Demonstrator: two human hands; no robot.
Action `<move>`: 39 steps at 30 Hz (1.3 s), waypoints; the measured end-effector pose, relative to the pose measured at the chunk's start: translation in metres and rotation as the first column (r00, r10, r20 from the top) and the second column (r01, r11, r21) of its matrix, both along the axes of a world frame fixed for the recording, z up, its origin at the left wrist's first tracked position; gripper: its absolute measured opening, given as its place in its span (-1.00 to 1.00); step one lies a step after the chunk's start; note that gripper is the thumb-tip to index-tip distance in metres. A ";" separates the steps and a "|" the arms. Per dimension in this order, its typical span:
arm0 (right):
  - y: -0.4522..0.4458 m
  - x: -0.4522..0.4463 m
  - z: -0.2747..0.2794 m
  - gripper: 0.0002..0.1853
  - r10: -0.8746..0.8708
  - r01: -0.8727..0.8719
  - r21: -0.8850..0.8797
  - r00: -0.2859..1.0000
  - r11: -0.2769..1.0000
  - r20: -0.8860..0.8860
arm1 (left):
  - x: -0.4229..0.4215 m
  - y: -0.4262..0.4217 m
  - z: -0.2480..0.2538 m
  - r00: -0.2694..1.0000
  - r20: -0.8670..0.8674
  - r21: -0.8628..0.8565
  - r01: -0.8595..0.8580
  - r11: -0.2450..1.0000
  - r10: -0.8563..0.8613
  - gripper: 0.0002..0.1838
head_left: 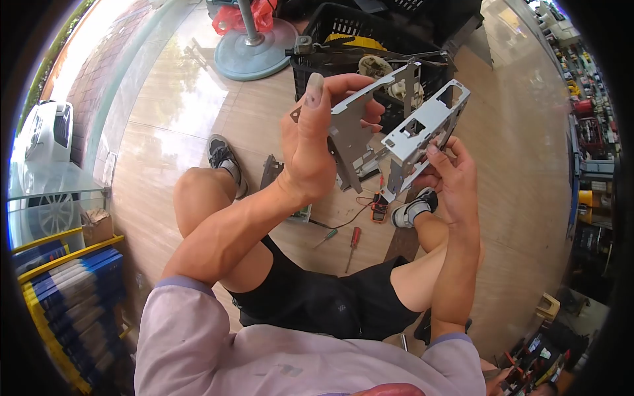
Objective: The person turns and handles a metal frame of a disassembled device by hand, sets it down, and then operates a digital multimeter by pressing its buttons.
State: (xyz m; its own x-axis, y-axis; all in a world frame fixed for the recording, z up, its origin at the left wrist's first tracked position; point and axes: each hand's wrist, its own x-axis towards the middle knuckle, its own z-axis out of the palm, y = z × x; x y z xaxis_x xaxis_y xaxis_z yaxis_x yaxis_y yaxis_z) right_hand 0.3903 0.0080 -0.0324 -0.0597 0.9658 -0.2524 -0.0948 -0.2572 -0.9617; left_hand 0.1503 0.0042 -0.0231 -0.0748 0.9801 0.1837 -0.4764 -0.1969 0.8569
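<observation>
In front of me, raised above the floor, my left hand [310,148] is closed on the edge of a grey sheet-metal plate [350,129], its thumb up and fingers behind. My right hand [452,175] grips the lower end of a silver sheet-metal bracket [426,122] with rectangular cutouts. The two metal pieces stand close together; whether they are joined, I cannot tell. Below them on the floor lie a red-handled screwdriver [354,244], a green-handled screwdriver [329,236] and an orange-black multimeter [378,208] with leads.
A black plastic crate [317,46] full of parts stands ahead, beside a round grey stand base [256,49]. Behind my left forearm, a dark metal part [271,170] lies on the floor. Stacked blue boxes [86,290] fill a yellow rack at left; crowded shelves [594,132] line the right.
</observation>
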 end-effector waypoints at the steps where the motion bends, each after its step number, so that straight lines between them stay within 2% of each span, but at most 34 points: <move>1: 0.000 -0.001 0.000 -0.74 -0.013 0.013 -0.003 1.000 1.000 0.008 | 0.000 0.000 0.000 1.000 -0.015 0.015 -0.002 1.000 0.002 -0.25; 6: 0.000 -0.004 -0.004 -0.76 -0.007 0.007 0.015 1.000 1.000 0.003 | 0.000 -0.001 -0.006 1.000 0.003 0.110 0.008 0.994 -0.009 -0.27; 10: -0.001 -0.007 -0.004 -0.80 -0.003 0.003 0.012 1.000 1.000 0.002 | -0.002 -0.002 -0.011 0.999 -0.051 0.222 0.013 0.975 -0.001 -0.29; 18: -0.004 -0.017 0.002 -0.78 -0.002 0.003 0.026 1.000 1.000 -0.007 | 0.001 -0.004 -0.017 0.998 -0.064 0.295 0.023 0.955 -0.004 -0.17; 21: -0.005 -0.015 -0.005 -0.61 -0.007 0.008 0.056 1.000 0.998 -0.009 | 0.002 -0.004 -0.018 0.996 -0.087 0.304 0.025 0.952 0.002 -0.15; 27: -0.007 -0.015 -0.004 -0.58 -0.001 0.002 0.079 1.000 0.997 -0.012 | 0.001 -0.003 -0.017 0.974 -0.214 0.399 0.023 0.917 0.069 -0.05; 33: -0.007 -0.016 -0.003 -0.57 0.005 -0.004 0.089 1.000 0.996 -0.015 | 0.001 -0.001 -0.017 0.969 -0.228 0.441 0.021 0.897 0.090 0.01; 36: -0.007 -0.016 -0.004 -0.57 0.011 -0.010 0.087 1.000 0.996 -0.016 | -0.006 -0.005 -0.009 0.895 -0.439 0.401 0.111 0.909 0.084 0.19; 39: -0.006 -0.015 -0.006 -0.59 0.025 -0.023 0.096 1.000 0.995 -0.015 | -0.007 -0.006 -0.005 0.870 -0.475 0.407 0.082 0.910 0.135 0.21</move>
